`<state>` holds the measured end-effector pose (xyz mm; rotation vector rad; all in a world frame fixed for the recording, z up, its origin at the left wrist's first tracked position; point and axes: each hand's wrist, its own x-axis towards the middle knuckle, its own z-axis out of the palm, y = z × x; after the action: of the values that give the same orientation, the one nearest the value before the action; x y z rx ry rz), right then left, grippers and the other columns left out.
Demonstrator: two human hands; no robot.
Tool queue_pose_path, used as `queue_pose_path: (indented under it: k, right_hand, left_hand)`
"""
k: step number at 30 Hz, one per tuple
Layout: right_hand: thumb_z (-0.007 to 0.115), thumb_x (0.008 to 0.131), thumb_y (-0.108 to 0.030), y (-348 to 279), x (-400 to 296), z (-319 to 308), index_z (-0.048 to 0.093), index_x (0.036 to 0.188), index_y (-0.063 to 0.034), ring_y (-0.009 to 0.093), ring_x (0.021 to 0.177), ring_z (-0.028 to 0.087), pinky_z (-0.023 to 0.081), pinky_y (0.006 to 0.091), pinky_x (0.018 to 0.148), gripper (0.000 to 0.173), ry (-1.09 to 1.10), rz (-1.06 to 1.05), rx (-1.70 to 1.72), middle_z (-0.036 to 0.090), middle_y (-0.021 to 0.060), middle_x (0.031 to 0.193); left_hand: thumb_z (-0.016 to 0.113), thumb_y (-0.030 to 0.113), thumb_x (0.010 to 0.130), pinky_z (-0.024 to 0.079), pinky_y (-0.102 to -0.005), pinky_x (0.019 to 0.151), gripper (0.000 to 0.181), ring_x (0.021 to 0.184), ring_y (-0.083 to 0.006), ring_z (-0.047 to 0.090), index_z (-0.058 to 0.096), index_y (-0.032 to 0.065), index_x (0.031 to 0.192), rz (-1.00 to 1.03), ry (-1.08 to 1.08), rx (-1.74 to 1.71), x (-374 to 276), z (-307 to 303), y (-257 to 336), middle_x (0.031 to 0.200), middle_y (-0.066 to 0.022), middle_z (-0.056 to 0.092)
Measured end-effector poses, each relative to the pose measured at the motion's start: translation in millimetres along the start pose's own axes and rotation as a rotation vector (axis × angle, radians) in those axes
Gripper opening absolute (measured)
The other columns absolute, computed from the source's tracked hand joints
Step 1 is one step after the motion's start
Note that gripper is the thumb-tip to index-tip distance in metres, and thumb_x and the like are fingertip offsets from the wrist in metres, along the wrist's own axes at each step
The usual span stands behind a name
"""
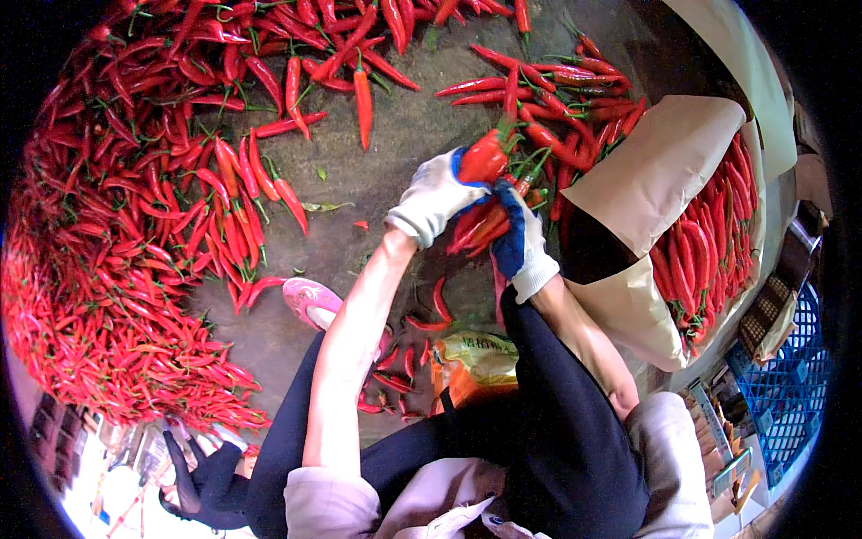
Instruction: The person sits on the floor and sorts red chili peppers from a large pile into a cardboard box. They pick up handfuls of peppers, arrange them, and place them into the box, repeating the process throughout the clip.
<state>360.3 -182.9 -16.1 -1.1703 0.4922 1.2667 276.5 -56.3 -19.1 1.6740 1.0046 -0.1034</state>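
Observation:
My left hand (pixel 438 192), in a white knit glove with blue coating, grips a bunch of red chili peppers (pixel 483 160) with green stems. Just to its right, my right hand (pixel 525 236), gloved the same way, is closed around another bunch of red chilies (pixel 479 229). The two hands touch or nearly touch, and the fingers are partly hidden behind the peppers. Beyond them lies a loose group of red chilies (pixel 559 101) on the floor. A paper-lined box (pixel 623 182) beside my right arm holds chilies (pixel 707 236) laid in rows.
A large heap of red chilies (pixel 135 236) spreads across the left and far side of the concrete floor (pixel 377 175). An orange and yellow bag (pixel 471 367) bearing writing lies between my legs. A blue plastic crate (pixel 788 397) stands at right. Another person (pixel 209 478) is behind at lower left.

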Motion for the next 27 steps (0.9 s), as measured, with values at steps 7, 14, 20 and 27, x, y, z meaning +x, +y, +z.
queue_pose_path:
  k: [7, 14, 20, 27]
  right_hand:
    - [0.069, 0.081, -0.014, -4, -21, 14, 0.064, 0.103, -0.0038, 0.012, 0.08, 0.061, 0.049, 0.0279, 0.073, 0.025, -0.001, 0.065, -0.376, 0.065, 0.0019, 0.093]
    - [0.068, 0.081, -0.015, 13, -32, 19, 0.064, 0.104, -0.0003, 0.009, 0.081, 0.06, 0.049, 0.0265, 0.074, 0.027, -0.055, 0.082, -0.55, 0.065, 0.0024, 0.094]
    - [0.065, 0.084, -0.013, 12, -26, 22, 0.063, 0.107, -0.0001, 0.011, 0.086, 0.06, 0.049, 0.0266, 0.078, 0.027, -0.17, 0.132, -0.415, 0.065, 0.0039, 0.098]
    - [0.078, 0.069, -0.011, 4, -1, 30, 0.056, 0.115, -0.0009, 0.016, 0.094, 0.058, 0.044, 0.0305, 0.087, 0.052, -0.428, -0.78, -1.006, 0.06, 0.0052, 0.106]
  left_hand:
    - [0.072, 0.016, 0.076, 0.045, -0.0229, 0.075, 0.037, 0.083, -0.0082, 0.056, 0.063, 0.0037, 0.11, -0.32, -0.351, -0.58, -37, -23, -38, 0.093, 0.0022, 0.063]
    - [0.069, 0.011, 0.077, 0.044, -0.0233, 0.083, 0.042, 0.093, -0.0088, 0.057, 0.058, 0.0026, 0.117, -0.362, -0.404, -0.865, -69, -30, -56, 0.104, -0.0016, 0.062]
    - [0.074, 0.013, 0.074, 0.045, -0.0254, 0.084, 0.05, 0.098, -0.0095, 0.056, 0.055, 0.0045, 0.12, -0.406, -0.279, -0.901, -86, -31, -48, 0.109, -0.0006, 0.061]
    - [0.077, 0.011, 0.067, 0.047, -0.0348, 0.088, 0.056, 0.102, -0.0237, 0.059, 0.055, 0.0035, 0.117, 0.543, 0.211, -0.233, -66, -43, -50, 0.111, -0.0112, 0.061]
